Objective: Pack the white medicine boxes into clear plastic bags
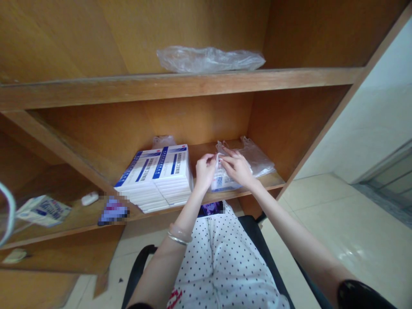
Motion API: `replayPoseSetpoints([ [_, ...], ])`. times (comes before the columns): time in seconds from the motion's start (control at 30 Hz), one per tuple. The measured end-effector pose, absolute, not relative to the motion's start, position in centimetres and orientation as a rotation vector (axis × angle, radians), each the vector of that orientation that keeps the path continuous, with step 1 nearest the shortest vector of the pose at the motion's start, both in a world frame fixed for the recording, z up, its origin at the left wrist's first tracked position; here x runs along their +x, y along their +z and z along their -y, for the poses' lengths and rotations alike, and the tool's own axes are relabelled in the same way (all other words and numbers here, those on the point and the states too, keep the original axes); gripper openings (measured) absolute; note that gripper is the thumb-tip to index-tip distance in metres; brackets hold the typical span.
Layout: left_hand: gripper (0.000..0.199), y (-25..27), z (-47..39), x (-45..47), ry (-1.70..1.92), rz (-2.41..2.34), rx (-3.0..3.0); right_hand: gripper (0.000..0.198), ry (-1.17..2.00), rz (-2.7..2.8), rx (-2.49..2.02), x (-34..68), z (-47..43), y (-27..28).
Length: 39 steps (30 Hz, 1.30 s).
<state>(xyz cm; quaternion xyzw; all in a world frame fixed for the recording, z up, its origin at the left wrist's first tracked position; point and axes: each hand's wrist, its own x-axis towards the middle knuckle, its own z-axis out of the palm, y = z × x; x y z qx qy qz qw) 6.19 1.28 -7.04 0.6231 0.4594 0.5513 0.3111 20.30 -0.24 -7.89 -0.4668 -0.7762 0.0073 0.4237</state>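
Note:
A clear plastic bag [222, 181] with something white and blue printed inside lies at the front of the middle shelf. My left hand [206, 171] pinches the bag's top edge from the left. From the right, my right hand [237, 166] closes its thumb and index finger on the same edge, its other fingers stretched over the bag. Behind my right hand, more clear plastic bags [257, 156] lie flat. Two stacks of white and blue boxes [161, 176] with printed characters stand side by side left of my left hand.
Crumpled clear plastic [210, 59] lies on the upper shelf. In the left compartment are a carton [44, 210], a small white object [90, 198] and a partly blurred purple item [112, 210]. A phone-like screen [210, 209] shows at my lap below the shelf edge.

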Motion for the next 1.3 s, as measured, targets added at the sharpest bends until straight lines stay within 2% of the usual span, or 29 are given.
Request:
replayPoseSetpoints([
  [0.23, 0.013, -7.3, -2.3, 6.2, 1.5, -1.317, 1.523, 0.026, 0.16, 1.567, -1.075, 21.8, 1.1, -7.7],
  [0.47, 0.01, -8.6, -1.8, 6.4, 1.523, -1.631, 1.46, 0.026, 0.41, 1.282, -1.253, 24.9, 2.4, -11.6],
  [0.73, 0.012, -10.4, -2.3, 6.1, 1.505, -1.547, 1.313, 0.03, 0.734, 1.074, -1.233, 25.2, 2.2, -12.3],
  [1.03, 0.013, -10.4, -1.8, 6.0, 1.602, -1.374, 1.239, 0.035, 0.49, 1.573, -1.354, 27.4, 0.8, -10.2],
  [1.17, 0.013, -10.4, -1.6, 6.0, 1.664, -1.315, 1.196, 0.058, 0.571, 1.852, -1.215, 27.9, 0.5, -8.4],
  [1.3, 0.014, -10.9, -1.2, 6.0, 1.758, -1.274, 1.192, 0.045, 0.461, 2.215, -1.129, 27.7, 0.6, -7.2],
])
